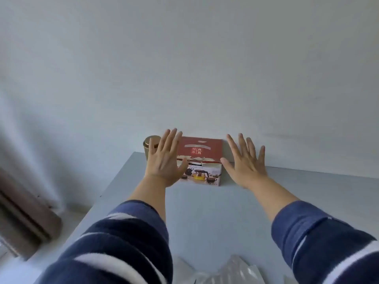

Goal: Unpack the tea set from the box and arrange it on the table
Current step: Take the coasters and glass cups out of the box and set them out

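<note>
A red cardboard tea set box (202, 158) with a picture of a glass teapot and cups on its front stands closed at the far edge of the pale grey table (205, 212), against the wall. My left hand (165, 158) reaches toward its left side, fingers spread, overlapping the box's left end in view. My right hand (245, 160) is stretched out just right of the box, fingers apart, holding nothing. Whether either hand touches the box I cannot tell. Both arms wear blue sleeves with white stripes.
A gold metal tin (151, 146) stands left of the box, partly behind my left hand. Crumpled clear plastic wrapping (227, 271) lies at the near table edge. A plain wall rises behind the table. A brown piece of furniture (24, 218) stands at the left.
</note>
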